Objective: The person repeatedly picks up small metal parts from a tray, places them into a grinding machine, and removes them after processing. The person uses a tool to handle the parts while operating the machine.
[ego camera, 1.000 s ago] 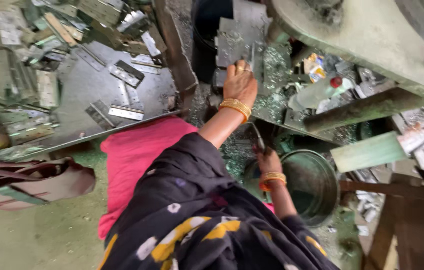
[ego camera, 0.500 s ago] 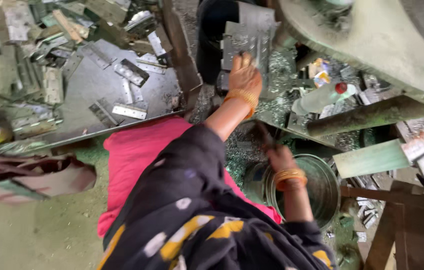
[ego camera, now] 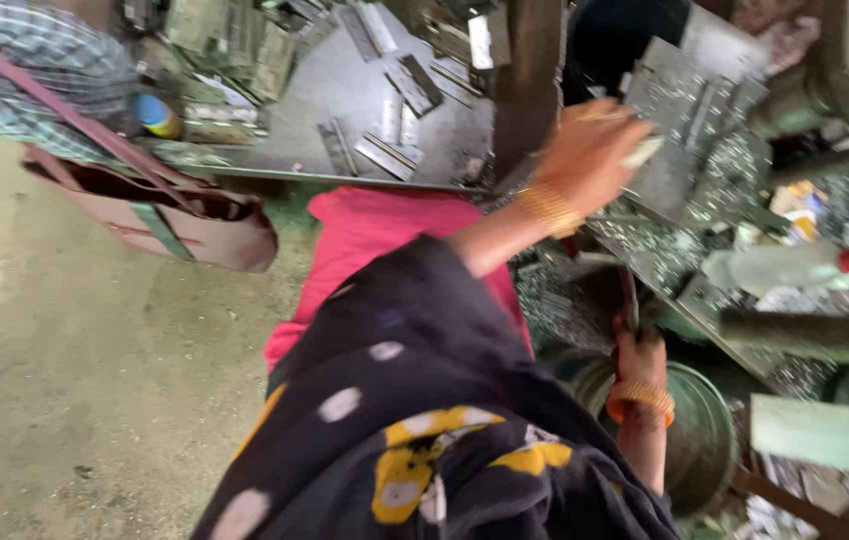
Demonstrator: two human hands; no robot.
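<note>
Left hand [ego camera: 589,150] pinching a small pale metal piece [ego camera: 641,152] against the perforated grey metal sheet [ego camera: 689,120] as if steadying it, right hand [ego camera: 639,355] below closed around a thin dark rod [ego camera: 629,300], round green metal bucket [ego camera: 699,430] underneath for scrap.

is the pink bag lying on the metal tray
No, the pink bag sits on the floor, below the edge of the metal tray, not on it.

Pink bag [ego camera: 194,215] hanging below grey metal surface [ego camera: 344,100] strewn with flat metal strips [ego camera: 384,155]; clear plastic bottle [ego camera: 779,268] lying right; dusty concrete floor [ego camera: 74,400] beneath.
</note>
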